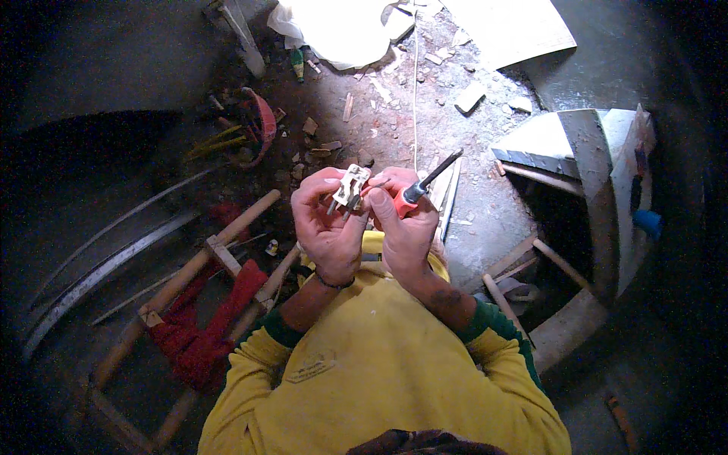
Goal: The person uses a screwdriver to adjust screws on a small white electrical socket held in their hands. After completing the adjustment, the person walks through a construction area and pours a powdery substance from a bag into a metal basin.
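Both hands meet in front of my chest. My left hand (327, 221) pinches a cream-coloured electrical plug (351, 187) whose inside shows, with metal pins sticking out toward the lower left. My right hand (406, 231) grips a screwdriver (410, 196) with a red and black handle, its dark shaft pointing up and to the right. The thumb and forefinger of that hand also pinch near a thin wire (383, 182) beside the plug. Whether the wire touches the plug, I cannot tell.
A pale cable (415, 98) runs over the rubble-strewn floor. A wooden ladder-like frame (178, 287) with red cloth (199, 334) lies to the left, near a pinkish container (262, 125) of tools. Wooden pieces (593, 163) stand at right. A white sack (334, 30) lies ahead.
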Action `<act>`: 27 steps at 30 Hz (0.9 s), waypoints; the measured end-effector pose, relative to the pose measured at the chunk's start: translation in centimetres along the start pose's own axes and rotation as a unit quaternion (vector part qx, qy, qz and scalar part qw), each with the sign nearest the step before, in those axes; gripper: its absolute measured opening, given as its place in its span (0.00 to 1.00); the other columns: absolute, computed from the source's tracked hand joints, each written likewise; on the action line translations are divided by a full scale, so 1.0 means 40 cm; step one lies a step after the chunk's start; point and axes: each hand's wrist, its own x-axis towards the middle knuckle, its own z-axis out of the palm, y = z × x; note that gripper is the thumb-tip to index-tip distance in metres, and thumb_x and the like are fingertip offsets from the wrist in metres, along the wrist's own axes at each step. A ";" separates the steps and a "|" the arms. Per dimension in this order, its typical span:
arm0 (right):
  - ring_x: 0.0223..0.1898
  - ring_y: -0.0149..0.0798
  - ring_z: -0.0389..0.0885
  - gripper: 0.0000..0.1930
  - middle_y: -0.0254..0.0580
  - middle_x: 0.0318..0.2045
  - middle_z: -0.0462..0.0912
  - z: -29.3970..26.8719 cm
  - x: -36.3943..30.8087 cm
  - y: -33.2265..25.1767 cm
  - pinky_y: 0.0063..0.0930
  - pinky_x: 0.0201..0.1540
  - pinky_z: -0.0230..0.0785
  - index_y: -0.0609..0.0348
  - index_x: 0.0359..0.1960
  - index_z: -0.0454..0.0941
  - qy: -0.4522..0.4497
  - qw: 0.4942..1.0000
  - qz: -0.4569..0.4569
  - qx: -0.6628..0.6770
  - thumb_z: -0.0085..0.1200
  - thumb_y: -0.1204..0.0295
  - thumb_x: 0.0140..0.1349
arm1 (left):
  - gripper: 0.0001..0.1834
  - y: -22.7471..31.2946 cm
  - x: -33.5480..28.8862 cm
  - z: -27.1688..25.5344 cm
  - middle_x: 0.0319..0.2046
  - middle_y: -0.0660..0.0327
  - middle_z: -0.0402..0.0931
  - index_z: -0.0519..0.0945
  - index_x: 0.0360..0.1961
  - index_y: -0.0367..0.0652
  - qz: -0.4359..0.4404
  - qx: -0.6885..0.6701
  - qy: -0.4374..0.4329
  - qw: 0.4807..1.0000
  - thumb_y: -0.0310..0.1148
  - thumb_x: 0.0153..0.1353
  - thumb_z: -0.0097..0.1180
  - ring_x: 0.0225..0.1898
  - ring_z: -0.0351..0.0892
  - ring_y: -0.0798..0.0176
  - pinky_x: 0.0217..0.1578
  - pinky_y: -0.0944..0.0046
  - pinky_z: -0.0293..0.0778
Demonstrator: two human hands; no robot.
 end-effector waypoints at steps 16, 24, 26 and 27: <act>0.35 0.23 0.81 0.12 0.33 0.38 0.83 0.138 -0.032 -0.012 0.20 0.35 0.75 0.60 0.51 0.78 -0.192 0.943 0.139 0.231 0.58 0.74 0.66 | 0.29 0.179 0.107 -0.108 0.52 0.52 0.71 0.67 0.54 0.39 0.075 0.089 -0.003 0.993 0.16 0.53 0.66 0.52 0.75 0.61 0.53 0.62 0.76; 0.26 0.32 0.80 0.10 0.39 0.27 0.83 0.219 -0.078 -0.039 0.26 0.30 0.72 0.60 0.44 0.82 -0.260 0.960 -0.099 -0.006 0.61 0.73 0.61 | 0.26 0.333 0.060 -0.311 0.45 0.54 0.75 0.73 0.51 0.35 0.008 0.318 -0.047 0.947 0.19 0.50 0.68 0.46 0.80 0.62 0.48 0.62 0.80; 0.23 0.35 0.79 0.11 0.39 0.24 0.81 0.217 -0.087 -0.055 0.29 0.26 0.70 0.59 0.45 0.83 -0.279 0.937 -0.173 -0.121 0.61 0.71 0.62 | 0.26 0.338 0.039 -0.322 0.45 0.54 0.76 0.73 0.51 0.34 -0.014 0.313 -0.044 0.949 0.19 0.49 0.68 0.45 0.80 0.62 0.47 0.63 0.80; 0.19 0.28 0.74 0.15 0.36 0.20 0.78 0.231 -0.078 -0.038 0.22 0.21 0.66 0.61 0.43 0.82 -0.263 0.920 -0.283 -0.071 0.61 0.84 0.52 | 0.26 0.339 0.032 -0.325 0.45 0.54 0.76 0.73 0.50 0.34 -0.024 0.308 -0.046 0.950 0.19 0.49 0.68 0.45 0.81 0.62 0.47 0.63 0.80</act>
